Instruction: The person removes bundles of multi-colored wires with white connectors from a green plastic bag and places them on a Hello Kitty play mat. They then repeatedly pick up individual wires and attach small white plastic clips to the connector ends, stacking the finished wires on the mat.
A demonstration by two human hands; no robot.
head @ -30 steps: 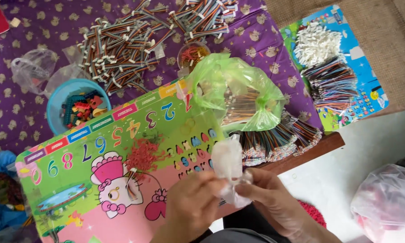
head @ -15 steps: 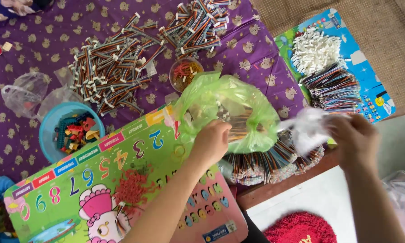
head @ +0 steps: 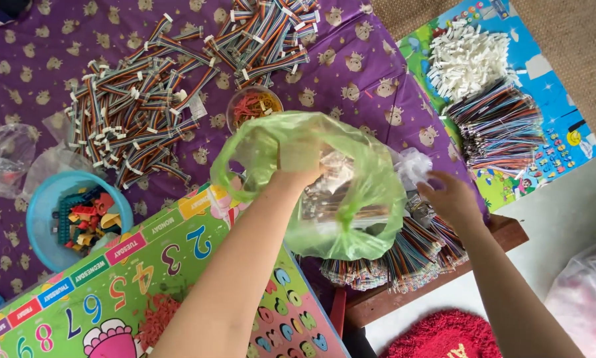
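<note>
1. Green translucent plastic bag [head: 351,199], head view: it sits near the middle of the surface [head: 377,86], which is covered with a purple patterned cloth. The bag rests against a stack of bundled multicoloured ribbon cables [head: 410,255] at the front edge. Clear packets show through its wall.
2. Left hand [head: 300,162]: it is inside the mouth of the bag, seen through the green film. The fingers appear curled, but whether they grip anything cannot be told.
3. Right hand [head: 451,199]: it is just right of the bag, above the stacked cables, with fingers closed on a small crumpled clear plastic wrapper [head: 414,164].
4. Loose multicoloured ribbon cables with white connectors [head: 139,113]: these are spread over the far left of the cloth, with a second heap [head: 265,40] at the top centre.
5. Small clear bowl of red and yellow rubber bands [head: 253,106]: it stands just beyond the bag.
6. Blue round plastic bowl of coloured small parts [head: 46,205]: it stands at the left, beside a colourful number-and-weekday board [head: 145,272] lying under the left forearm.
7. Pile of white connectors [head: 470,59] and a fanned bundle of coloured wires [head: 500,126]: both lie on a blue picture mat [head: 563,99] at the right, well apart from the bag.
</note>
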